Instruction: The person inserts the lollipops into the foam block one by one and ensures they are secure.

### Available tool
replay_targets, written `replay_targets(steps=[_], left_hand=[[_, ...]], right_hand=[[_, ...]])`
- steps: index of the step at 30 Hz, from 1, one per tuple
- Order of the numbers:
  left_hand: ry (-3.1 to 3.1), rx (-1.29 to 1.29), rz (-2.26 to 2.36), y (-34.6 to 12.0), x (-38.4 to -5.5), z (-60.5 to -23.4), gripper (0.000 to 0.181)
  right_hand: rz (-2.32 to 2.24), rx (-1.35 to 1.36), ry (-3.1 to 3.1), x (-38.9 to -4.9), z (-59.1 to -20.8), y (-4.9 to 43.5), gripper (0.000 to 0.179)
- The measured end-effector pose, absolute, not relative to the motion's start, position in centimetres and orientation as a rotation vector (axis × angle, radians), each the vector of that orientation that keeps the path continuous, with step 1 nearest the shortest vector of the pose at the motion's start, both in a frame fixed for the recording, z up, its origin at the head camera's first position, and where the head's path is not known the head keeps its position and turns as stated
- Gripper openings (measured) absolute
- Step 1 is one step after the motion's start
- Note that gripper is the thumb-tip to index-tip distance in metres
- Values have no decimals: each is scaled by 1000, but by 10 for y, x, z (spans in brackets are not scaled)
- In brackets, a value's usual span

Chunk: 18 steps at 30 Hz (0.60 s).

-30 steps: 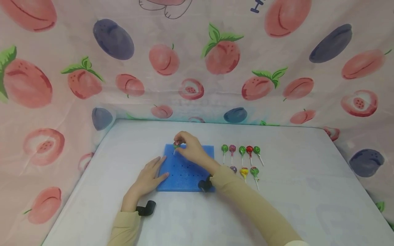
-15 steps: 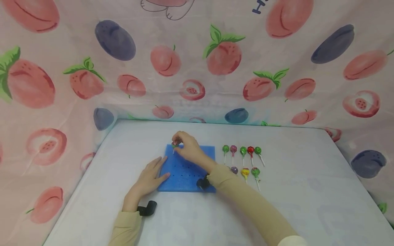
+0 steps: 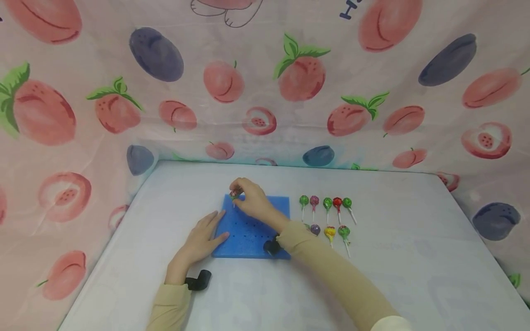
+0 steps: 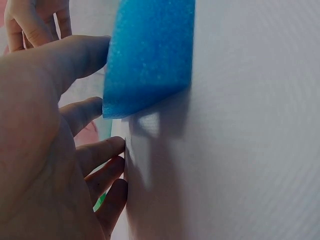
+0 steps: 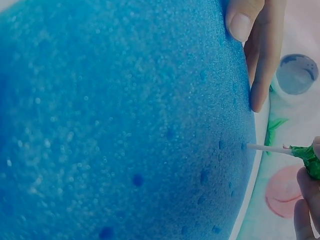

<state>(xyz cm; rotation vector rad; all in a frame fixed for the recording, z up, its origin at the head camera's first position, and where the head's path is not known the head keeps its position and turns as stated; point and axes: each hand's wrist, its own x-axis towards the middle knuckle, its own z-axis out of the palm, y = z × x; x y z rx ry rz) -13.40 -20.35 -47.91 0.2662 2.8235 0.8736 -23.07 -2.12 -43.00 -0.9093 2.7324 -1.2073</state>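
Observation:
My right hand (image 3: 253,200) pinches a lollipop (image 3: 233,195) by its wrapped head over the far left part of a blue foam board (image 3: 244,246). In the right wrist view, the green wrapper (image 5: 304,154) shows partly between the fingers. The white stick (image 5: 270,148) points at the board, its tip right at a small hole near the edge. My left hand (image 3: 204,239) rests against the board's left edge with its fingers spread. In the left wrist view, its thumb and a finger touch the foam's side (image 4: 150,55). More small dark holes (image 5: 137,180) run in rows across the board.
Right of the board lie several lollipops in two rows, among them a pink one (image 3: 314,201), a red one (image 3: 337,202) and a yellow one (image 3: 330,231). My right sleeve (image 3: 331,271) hides part of the front row. A fruit-patterned cloth (image 3: 256,69) hangs behind the white table (image 3: 414,276).
My right hand has shifted slightly left and a little nearer with the lollipop. The left hand keeps its place at the board's edge.

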Motion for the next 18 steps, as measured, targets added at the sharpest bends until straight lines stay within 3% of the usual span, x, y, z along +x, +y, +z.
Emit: replay_targets(steps=[18], left_hand=[[2836, 279, 866, -202, -134, -480, 69]], right_hand=[[-1138, -893, 2778, -230, -433, -20, 26]])
